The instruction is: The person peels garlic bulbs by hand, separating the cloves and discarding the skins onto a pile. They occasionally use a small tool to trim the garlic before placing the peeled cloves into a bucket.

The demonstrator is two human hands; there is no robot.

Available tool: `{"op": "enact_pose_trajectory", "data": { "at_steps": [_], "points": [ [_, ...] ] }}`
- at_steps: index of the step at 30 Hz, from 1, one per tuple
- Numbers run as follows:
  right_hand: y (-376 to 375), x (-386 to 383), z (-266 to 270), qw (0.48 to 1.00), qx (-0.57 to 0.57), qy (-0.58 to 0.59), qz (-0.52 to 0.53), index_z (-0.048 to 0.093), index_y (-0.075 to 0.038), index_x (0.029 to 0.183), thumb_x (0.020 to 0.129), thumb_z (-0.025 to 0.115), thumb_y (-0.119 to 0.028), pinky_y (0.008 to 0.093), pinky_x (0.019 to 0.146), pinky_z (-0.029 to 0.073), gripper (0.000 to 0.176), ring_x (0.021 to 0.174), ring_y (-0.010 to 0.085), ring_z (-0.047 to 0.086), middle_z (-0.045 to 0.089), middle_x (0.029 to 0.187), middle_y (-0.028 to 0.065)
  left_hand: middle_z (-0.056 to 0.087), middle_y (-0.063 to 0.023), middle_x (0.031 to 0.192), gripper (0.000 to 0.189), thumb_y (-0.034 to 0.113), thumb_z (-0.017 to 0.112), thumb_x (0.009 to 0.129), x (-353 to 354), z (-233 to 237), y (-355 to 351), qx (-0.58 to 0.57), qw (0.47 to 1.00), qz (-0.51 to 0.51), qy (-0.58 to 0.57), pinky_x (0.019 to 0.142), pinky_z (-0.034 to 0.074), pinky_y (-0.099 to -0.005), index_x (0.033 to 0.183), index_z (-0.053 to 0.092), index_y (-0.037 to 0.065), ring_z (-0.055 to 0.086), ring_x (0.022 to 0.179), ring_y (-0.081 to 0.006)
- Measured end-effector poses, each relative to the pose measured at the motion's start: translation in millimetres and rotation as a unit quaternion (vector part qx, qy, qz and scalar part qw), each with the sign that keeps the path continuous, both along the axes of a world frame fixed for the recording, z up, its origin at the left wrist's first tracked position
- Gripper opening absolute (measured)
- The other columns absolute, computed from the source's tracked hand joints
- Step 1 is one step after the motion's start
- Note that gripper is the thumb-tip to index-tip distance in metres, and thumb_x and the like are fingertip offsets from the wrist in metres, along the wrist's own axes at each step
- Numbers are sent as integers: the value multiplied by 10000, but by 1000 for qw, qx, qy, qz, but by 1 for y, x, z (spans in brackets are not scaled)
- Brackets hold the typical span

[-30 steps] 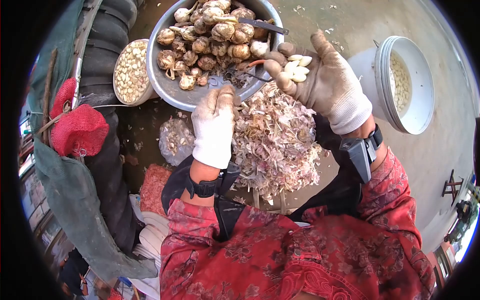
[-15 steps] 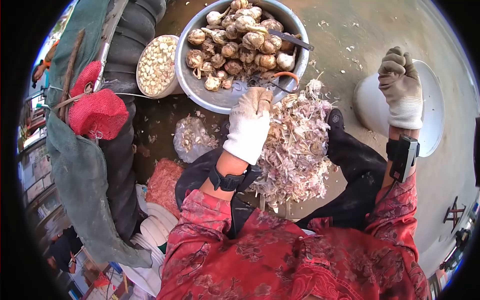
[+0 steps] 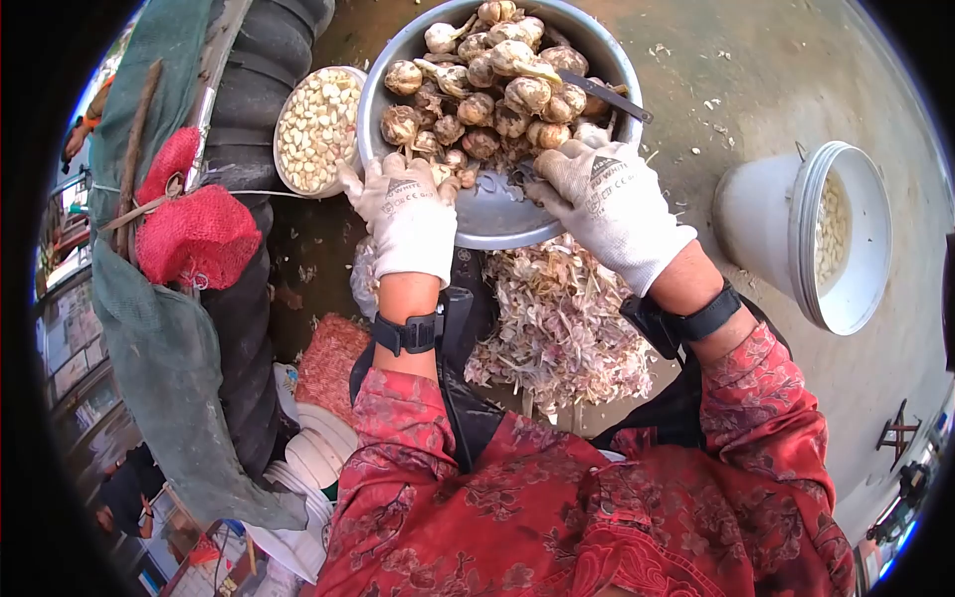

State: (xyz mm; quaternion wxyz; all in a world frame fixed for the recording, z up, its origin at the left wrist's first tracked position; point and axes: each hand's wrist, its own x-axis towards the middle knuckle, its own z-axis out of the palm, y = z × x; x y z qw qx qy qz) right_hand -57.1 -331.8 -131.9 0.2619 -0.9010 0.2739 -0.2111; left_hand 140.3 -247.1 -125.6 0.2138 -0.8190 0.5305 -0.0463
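A grey metal basin point(image 3: 507, 240) heaped with dirty garlic bulbs point(image 3: 487, 75) stands in front of me. Both my hands wear white-and-tan work gloves. My left hand point(image 3: 406, 214) is closed over the basin's near left rim, some fingers spread across the edge beside the bulbs. At the near right rim, my right hand point(image 3: 612, 199) grips the basin, its fingertips among the bulbs; its palm side is hidden. A dark flat blade point(image 3: 607, 95) lies across the bulbs towards the right rim.
A tub of peeled garlic cloves point(image 3: 318, 129) stands left of the basin. A white bucket point(image 3: 761, 219) with cloves inside lies tipped at right. Garlic skins point(image 3: 567, 338) are piled between my legs. Red mesh bags point(image 3: 199, 234) hang on the left near black ribbed tubing point(image 3: 244, 338).
My right hand has come from beside the white bucket to the basin's right rim. My left hand has moved left along the rim. The basin has shifted slightly right. The orange-handled tool is now hidden.
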Motion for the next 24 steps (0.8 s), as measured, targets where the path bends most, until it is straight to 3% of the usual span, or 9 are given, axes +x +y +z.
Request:
{"op": "enact_pose_trajectory", "data": {
  "at_steps": [6, 9, 13, 17, 19, 21, 24],
  "points": [
    [1, 21, -3, 977, -72, 199, 14, 657, -130, 822, 806, 554, -171, 395, 787, 421, 113, 826, 252, 627, 646, 800, 78, 605, -73, 1140, 458, 503, 647, 778, -2, -4, -17, 106, 994, 29, 6, 1006, 269, -481, 1061, 676, 143, 512, 1132, -238],
    [1, 28, -12, 968, -82, 238, 27, 627, -90, 770, 748, 638, -203, 407, 735, 429, 115, 805, 295, 580, 612, 752, 91, 598, -60, 1157, 460, 505, 647, 782, 1, -6, -26, 149, 987, 56, 21, 990, 288, -452, 1070, 675, 148, 502, 1146, -228],
    [-2, 34, -11, 961, -57, 270, 35, 636, -87, 780, 776, 584, -164, 404, 723, 430, 93, 772, 296, 609, 633, 727, 97, 600, -44, 1159, 443, 504, 637, 798, 1, -5, -36, 214, 974, 75, 14, 971, 304, -427, 1073, 675, 159, 502, 1146, -218],
    [-6, 38, -9, 943, -56, 323, 56, 638, -86, 785, 786, 550, -129, 410, 720, 434, 98, 760, 294, 637, 643, 711, 102, 601, -41, 1161, 433, 506, 634, 802, 6, -12, -36, 208, 974, 85, 23, 963, 311, -428, 1065, 679, 165, 506, 1142, -213],
    [-7, 37, -8, 942, -53, 325, 61, 638, -85, 788, 780, 557, -126, 412, 721, 436, 91, 764, 293, 643, 646, 714, 103, 617, -47, 1124, 418, 493, 645, 787, 8, -14, -31, 149, 987, 61, 29, 936, 327, -436, 1039, 685, 162, 521, 1119, -220],
    [-8, 35, -4, 955, -13, 289, 66, 634, -76, 802, 776, 559, -118, 420, 727, 444, 90, 747, 305, 638, 645, 723, 114, 627, -67, 1086, 411, 477, 650, 774, 8, -6, -24, 131, 989, 47, 59, 923, 334, -445, 1018, 684, 147, 538, 1086, -238],
    [-9, 29, 2, 971, -37, 230, 53, 620, -64, 807, 773, 575, -121, 424, 737, 452, 80, 763, 322, 633, 641, 739, 138, 639, -108, 1005, 409, 451, 658, 747, 9, 3, -10, 71, 990, 15, 124, 904, 340, -458, 978, 676, 114, 563, 1024, -275]
  ]
}}
